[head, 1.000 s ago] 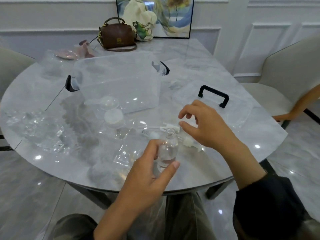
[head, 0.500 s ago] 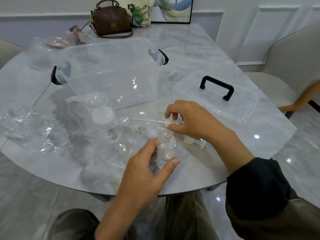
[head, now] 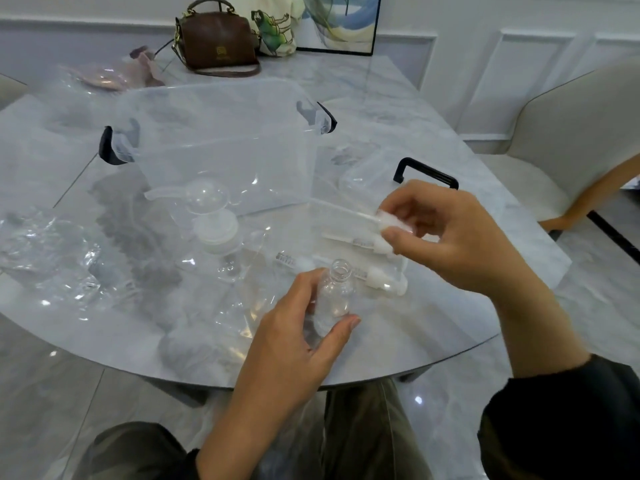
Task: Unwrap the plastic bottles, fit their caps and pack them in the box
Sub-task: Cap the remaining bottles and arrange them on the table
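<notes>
Wrapping, clear and crumpled, lies at the left of the marble table, its outline lost in glare; more clear film under the left hand is hard to trace. Box lid with black handle is partly covered by the right hand. Clear box stands open at the centre with black latches at both ends; its contents cannot be made out through the see-through walls. Pump bottle with a domed cover stands just in front of the box. Small clear bottle sits upright near the table's front edge, neck threaded and uncapped, gripped between the left thumb and curled fingers; whether its base touches the table cannot be told. Spray cap, white with a thin dip tube pointing left, is pinched in the right fingertips above and right of the bottle. 2 more caps lie between the hands. Brown handbag stands at the far edge.
</notes>
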Action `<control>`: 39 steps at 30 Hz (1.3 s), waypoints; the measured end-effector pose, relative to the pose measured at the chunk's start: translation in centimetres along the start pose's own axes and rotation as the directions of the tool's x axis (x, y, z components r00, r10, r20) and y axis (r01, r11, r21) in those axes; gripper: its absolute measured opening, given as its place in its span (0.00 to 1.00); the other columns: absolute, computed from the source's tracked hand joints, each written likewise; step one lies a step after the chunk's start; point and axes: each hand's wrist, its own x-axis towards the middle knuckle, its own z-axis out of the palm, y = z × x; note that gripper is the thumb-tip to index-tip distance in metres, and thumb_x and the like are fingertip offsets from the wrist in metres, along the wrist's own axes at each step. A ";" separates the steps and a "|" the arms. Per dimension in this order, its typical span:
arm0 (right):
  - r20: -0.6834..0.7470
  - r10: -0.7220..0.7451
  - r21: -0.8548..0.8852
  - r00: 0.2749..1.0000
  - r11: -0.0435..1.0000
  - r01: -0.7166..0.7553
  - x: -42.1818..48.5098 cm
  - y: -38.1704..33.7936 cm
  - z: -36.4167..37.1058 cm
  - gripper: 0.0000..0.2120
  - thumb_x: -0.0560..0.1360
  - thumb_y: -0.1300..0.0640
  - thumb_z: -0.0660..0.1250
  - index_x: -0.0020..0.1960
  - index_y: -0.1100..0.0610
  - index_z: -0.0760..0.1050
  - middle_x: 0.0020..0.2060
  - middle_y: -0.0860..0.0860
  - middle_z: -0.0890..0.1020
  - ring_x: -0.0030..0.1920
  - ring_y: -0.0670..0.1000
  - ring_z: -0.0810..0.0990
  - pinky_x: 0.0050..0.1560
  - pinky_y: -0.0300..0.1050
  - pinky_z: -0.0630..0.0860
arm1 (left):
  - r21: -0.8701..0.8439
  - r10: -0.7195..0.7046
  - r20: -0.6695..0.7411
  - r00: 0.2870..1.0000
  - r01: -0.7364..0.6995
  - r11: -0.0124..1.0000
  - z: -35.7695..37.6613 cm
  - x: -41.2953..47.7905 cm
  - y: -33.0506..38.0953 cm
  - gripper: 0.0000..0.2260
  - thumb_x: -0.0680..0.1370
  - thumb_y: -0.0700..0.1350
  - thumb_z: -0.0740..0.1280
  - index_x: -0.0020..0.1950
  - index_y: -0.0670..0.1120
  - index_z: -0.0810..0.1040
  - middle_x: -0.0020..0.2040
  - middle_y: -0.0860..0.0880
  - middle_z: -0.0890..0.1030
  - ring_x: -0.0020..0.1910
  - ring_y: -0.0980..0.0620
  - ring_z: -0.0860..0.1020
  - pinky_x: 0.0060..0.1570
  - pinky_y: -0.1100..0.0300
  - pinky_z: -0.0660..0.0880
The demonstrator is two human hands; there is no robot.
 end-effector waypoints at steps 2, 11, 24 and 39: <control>0.004 -0.054 0.065 0.999 0.996 0.054 -1.6 -0.8 -1.6 0.07 0.77 0.57 0.71 0.54 0.58 0.81 0.44 0.54 0.83 0.42 0.55 0.81 0.41 0.48 0.79 | -0.002 -0.009 -0.004 1.000 0.009 1.000 0.1 0.0 -0.1 0.18 0.78 0.52 0.75 0.66 0.55 0.76 0.54 0.63 0.82 0.55 0.61 0.82 0.51 0.72 0.75; -0.082 -0.096 0.047 0.992 0.994 0.100 -4.5 -2.9 -4.8 0.11 0.75 0.54 0.68 0.52 0.61 0.80 0.41 0.50 0.81 0.36 0.52 0.76 0.37 0.43 0.72 | 0.038 -0.038 -0.004 0.999 0.038 0.999 0.3 -0.3 -0.6 0.22 0.79 0.56 0.74 0.71 0.57 0.74 0.55 0.60 0.83 0.57 0.59 0.82 0.57 0.58 0.80; -0.101 -0.129 -0.122 0.986 0.986 0.117 -4.0 -5.8 -5.8 0.09 0.75 0.55 0.69 0.50 0.61 0.81 0.38 0.58 0.81 0.33 0.55 0.75 0.33 0.49 0.71 | 0.050 -0.034 0.005 0.999 0.033 0.998 0.2 -0.5 -0.7 0.21 0.79 0.57 0.73 0.70 0.58 0.73 0.56 0.60 0.82 0.57 0.59 0.81 0.55 0.56 0.82; 0.432 -0.086 -0.412 0.898 0.867 0.281 1.4 -10.4 -2.2 0.05 0.76 0.52 0.70 0.52 0.47 0.78 0.37 0.43 0.79 0.40 0.48 0.78 0.40 0.40 0.74 | 0.051 -0.021 -0.002 1.000 0.021 0.998 0.1 -0.2 -0.5 0.20 0.77 0.56 0.75 0.68 0.57 0.76 0.54 0.61 0.82 0.52 0.61 0.80 0.51 0.71 0.73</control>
